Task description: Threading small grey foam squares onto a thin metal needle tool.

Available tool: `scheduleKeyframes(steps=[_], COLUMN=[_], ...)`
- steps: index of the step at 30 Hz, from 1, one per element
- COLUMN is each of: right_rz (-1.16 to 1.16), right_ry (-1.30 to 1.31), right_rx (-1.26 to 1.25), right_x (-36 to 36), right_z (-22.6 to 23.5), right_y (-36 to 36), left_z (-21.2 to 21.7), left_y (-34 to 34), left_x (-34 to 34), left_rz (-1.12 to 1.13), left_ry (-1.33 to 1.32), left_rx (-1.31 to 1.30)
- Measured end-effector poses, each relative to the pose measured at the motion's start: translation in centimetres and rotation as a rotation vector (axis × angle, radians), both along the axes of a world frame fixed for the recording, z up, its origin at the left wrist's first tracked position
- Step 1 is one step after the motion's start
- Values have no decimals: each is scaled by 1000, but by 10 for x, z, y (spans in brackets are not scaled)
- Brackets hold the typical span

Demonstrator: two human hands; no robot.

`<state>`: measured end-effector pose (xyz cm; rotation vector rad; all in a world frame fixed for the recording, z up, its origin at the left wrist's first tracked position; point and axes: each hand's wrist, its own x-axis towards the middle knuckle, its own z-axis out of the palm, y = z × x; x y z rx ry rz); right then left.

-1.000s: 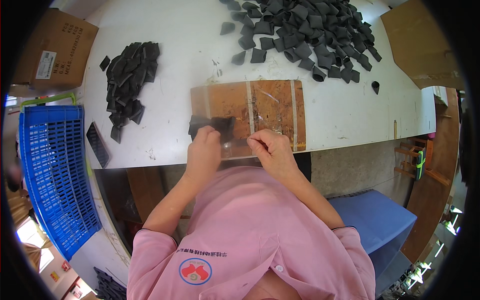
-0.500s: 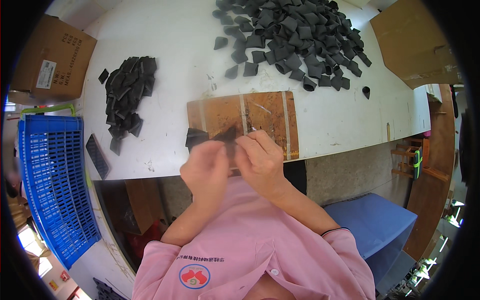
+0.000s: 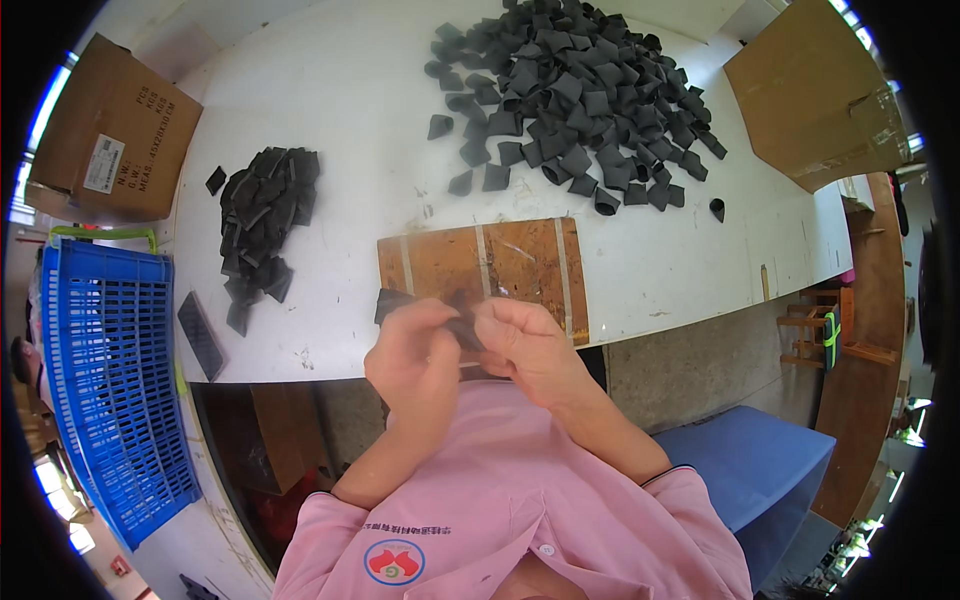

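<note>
My left hand (image 3: 412, 355) and my right hand (image 3: 528, 350) meet over the near edge of a worn wooden board (image 3: 540, 250) with pale strips across it. Between their fingertips is a dark grey foam-like piece (image 3: 462, 328), slightly blurred and partly hidden by the fingers. Both hands are closed on it. Another dark flat piece (image 3: 391, 302) lies at the board's left edge, just beyond my left hand. Off to the left is a heap of flat dark pieces (image 3: 268, 205). A larger heap of similar pieces curled into short tubes (image 3: 590, 100) spreads across the far side.
A dark flat block (image 3: 201, 336) lies near the table's left front corner. Beside the white table (image 3: 340, 240) stands a blue plastic crate (image 3: 115, 380). Cardboard boxes stand at the far left (image 3: 120, 130) and far right (image 3: 815, 95). One curled piece (image 3: 717, 209) lies apart on the right.
The view has shifted, so the table and heaps appear lower. My hands remain together at the board's near edge; my right hand has turned, its fingers now curled around the piece.
</note>
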<state>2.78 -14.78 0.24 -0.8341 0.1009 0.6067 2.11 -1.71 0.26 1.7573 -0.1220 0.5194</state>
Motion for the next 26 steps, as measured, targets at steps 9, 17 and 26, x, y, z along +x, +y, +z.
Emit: scheduleKeyframes(steps=[9,17,26], right_rz=[67,-335,-468], right_ry=[-345,-947,-1210], right_rx=[-261,-813,-1032], right_x=[50,45,22], right_z=[33,23,33], right_y=[-11,-6,1], left_z=[24,26,25], left_y=[27,9,11], left_x=[34,29,32], left_rz=[-771,-238,-258], left_ry=[668,191,-28], left_rx=[-1485,-274,-375])
